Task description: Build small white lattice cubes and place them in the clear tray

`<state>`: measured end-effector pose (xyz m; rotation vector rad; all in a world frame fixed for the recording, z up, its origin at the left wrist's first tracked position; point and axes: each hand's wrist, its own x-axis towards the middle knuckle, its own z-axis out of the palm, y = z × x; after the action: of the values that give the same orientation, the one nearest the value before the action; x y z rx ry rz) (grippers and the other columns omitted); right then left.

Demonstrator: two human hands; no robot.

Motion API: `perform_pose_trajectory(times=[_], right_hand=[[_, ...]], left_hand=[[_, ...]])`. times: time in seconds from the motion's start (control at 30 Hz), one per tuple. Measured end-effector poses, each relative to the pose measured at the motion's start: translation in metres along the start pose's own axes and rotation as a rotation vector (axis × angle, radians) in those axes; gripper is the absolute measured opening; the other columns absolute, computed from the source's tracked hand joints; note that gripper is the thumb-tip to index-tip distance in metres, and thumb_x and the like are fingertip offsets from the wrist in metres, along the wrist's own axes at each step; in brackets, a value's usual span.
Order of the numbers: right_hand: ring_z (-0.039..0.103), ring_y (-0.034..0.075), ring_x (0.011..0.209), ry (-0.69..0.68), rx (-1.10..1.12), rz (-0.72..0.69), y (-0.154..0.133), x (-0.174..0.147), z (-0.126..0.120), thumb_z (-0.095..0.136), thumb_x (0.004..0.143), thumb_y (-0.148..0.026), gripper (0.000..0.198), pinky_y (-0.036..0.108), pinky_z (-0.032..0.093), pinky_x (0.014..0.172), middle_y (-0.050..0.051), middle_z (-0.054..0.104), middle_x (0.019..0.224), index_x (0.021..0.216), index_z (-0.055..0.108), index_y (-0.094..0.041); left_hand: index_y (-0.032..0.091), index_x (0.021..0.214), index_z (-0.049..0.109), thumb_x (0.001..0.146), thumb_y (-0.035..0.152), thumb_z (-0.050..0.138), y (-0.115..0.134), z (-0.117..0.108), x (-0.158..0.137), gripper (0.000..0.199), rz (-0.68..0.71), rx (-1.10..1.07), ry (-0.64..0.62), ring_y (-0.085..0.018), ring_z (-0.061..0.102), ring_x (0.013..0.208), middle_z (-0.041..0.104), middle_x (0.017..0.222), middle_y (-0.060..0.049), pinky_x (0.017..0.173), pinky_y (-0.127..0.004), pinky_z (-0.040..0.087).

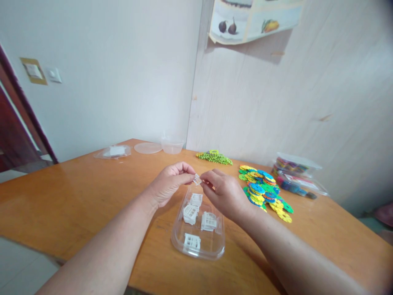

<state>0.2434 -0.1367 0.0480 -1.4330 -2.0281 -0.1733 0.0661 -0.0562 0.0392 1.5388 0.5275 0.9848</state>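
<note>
Between my two hands is a small white lattice-like plastic piece. My left hand pinches its left side with thumb and forefinger. On its right side, the fingertips of my right hand are closed as well. Just below stands a clear plastic tray on the table. Several white plastic pieces with window-like openings lie in it: a small stack at the far end, a stack at the left, another at the right, and some near the front.
Right of my hands lies a heap of coloured notched discs. Green pieces are piled by the wall. Filled clear boxes stand far right. A clear tub, a round lid and a clear lid sit at the back left.
</note>
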Motion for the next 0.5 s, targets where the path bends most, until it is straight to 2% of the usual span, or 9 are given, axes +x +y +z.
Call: perform_pose_trajectory(times=[0.13,0.27,0.33,0.4,0.5], right_hand=[[0.06,0.015,0.076,0.079,0.169,0.143,0.002,0.003,0.002,0.051,0.084,-0.016,0.027,0.026,0.043,0.068,0.003,0.066,0.085,0.108,0.062,-0.02],[0.061,0.014,0.068,-0.037,0.566,0.398,-0.004,0.008,-0.001,0.05,0.085,-0.022,0.015,0.025,0.044,0.058,0.002,0.065,0.076,0.09,0.063,-0.018],[0.061,0.013,0.065,-0.082,0.794,0.504,-0.009,0.01,-0.004,0.051,0.085,-0.024,0.014,0.024,0.044,0.054,0.003,0.065,0.077,0.088,0.062,-0.016],[0.061,0.013,0.064,-0.093,0.938,0.565,-0.015,0.011,-0.006,0.054,0.083,-0.024,0.013,0.024,0.044,0.054,0.003,0.065,0.076,0.088,0.061,-0.015],[0.061,0.013,0.065,-0.102,1.02,0.596,-0.019,0.011,-0.008,0.057,0.081,-0.023,0.011,0.025,0.046,0.057,0.003,0.064,0.075,0.087,0.061,-0.015]], left_hand=[[0.018,0.094,0.06,0.075,0.024,0.068,-0.001,0.0,0.001,0.021,-0.031,-0.004,0.011,-0.013,0.058,0.08,0.065,0.085,-0.001,0.079,-0.029,0.043],[0.017,0.096,0.061,0.078,0.025,0.067,-0.001,0.001,0.0,0.02,-0.029,0.016,-0.024,-0.015,0.059,0.086,0.066,0.092,-0.003,0.084,-0.031,0.043],[0.016,0.094,0.063,0.079,0.026,0.067,0.0,0.001,0.0,0.018,-0.019,0.027,-0.032,-0.014,0.059,0.084,0.066,0.091,-0.003,0.084,-0.032,0.043],[0.017,0.092,0.063,0.078,0.025,0.067,0.001,0.001,0.0,0.017,-0.014,0.027,-0.033,-0.014,0.058,0.082,0.066,0.089,-0.002,0.084,-0.031,0.042],[0.017,0.091,0.064,0.077,0.024,0.068,0.001,-0.001,0.0,0.015,-0.001,0.01,-0.038,-0.013,0.057,0.082,0.066,0.088,-0.001,0.084,-0.031,0.042]])
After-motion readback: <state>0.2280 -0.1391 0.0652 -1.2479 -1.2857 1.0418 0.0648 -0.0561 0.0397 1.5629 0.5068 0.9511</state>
